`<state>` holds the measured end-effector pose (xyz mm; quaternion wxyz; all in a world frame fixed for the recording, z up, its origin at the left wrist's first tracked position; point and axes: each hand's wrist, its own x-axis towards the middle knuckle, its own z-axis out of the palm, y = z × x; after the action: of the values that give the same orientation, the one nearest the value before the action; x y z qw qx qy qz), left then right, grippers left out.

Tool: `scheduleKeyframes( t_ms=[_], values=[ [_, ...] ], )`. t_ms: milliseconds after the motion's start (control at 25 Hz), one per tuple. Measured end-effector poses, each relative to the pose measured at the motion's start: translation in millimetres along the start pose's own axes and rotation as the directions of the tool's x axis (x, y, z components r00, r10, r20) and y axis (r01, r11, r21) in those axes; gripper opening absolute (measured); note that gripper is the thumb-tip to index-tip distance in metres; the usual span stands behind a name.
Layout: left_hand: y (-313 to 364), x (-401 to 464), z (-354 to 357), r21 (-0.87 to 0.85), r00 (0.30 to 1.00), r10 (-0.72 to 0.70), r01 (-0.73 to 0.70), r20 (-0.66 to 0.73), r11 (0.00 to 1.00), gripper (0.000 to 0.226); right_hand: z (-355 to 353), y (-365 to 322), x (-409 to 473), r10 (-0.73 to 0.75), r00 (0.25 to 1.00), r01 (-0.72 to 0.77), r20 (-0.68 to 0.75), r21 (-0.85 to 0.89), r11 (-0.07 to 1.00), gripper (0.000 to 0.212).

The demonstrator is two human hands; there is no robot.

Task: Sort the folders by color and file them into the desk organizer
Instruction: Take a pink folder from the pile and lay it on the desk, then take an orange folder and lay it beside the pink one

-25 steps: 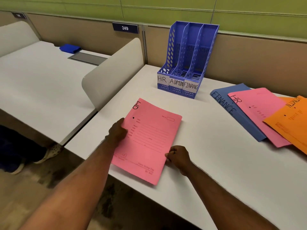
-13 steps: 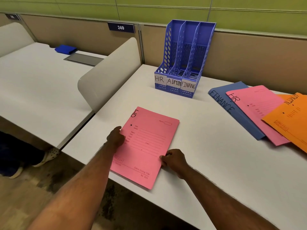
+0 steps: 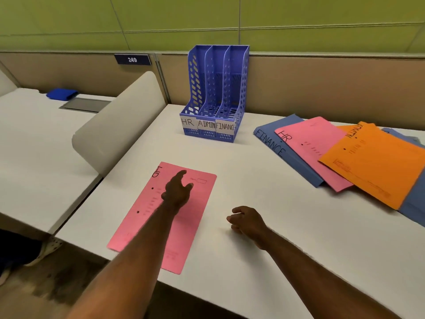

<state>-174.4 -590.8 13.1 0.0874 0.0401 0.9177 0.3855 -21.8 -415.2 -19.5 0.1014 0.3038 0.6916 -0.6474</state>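
Near the bench's (image 3: 287,226) front-left corner, your pink HR folder (image 3: 197,203) lies flat, long axis running from the front edge toward the desk organizer (image 3: 213,93) at the back. Your left hand (image 3: 177,192) hovers over it, fingers spread, nearer than your right hand (image 3: 247,221), loosely curled and empty just beside it. Bare bench separates folder from organizer; the other folders (image 3: 345,155) lie fanned toward the right edge.

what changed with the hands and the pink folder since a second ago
Both hands let go of the near pink folder. The left hand left its left edge and now reaches forward over it, fingers spread. The right hand came off its right edge and sits on the desk beside it, loosely curled and empty. The folder lies flat as before; the organizer and the pile of folders on the right stayed put.
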Motion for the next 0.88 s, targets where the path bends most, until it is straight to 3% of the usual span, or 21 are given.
scheduleKeyframes(
  t_ms=[160, 360, 520, 680, 880],
  values=[
    [51, -16, 51, -0.009, 0.991, 0.127, -0.127, 0.046, 0.992, 0.051, -74, 11, -10, -0.057, 0.998, 0.058, -0.029, 0.044, 0.997, 0.038],
    [125, -35, 142, -0.044, 0.930, 0.338, -0.335, 0.144, 0.941, 0.047, -189, 28, -17, -0.224, 0.932, 0.192, -0.284, -0.137, 0.972, 0.036],
    [193, -50, 217, -0.070, 0.873, 0.423, -0.419, 0.241, 0.905, 0.046, -282, 48, -20, -0.301, 0.835, 0.228, -0.460, -0.209, 0.951, 0.035],
    [246, -53, 273, -0.072, 0.820, 0.491, -0.493, 0.294, 0.867, 0.045, -358, 66, -20, -0.286, 0.739, 0.219, -0.610, -0.184, 0.958, 0.032],
    [297, -37, 318, -0.024, 0.809, 0.480, -0.503, 0.340, 0.864, 0.048, -431, 80, -5, -0.192, 0.653, 0.143, -0.733, -0.129, 0.981, 0.038]
  ],
)
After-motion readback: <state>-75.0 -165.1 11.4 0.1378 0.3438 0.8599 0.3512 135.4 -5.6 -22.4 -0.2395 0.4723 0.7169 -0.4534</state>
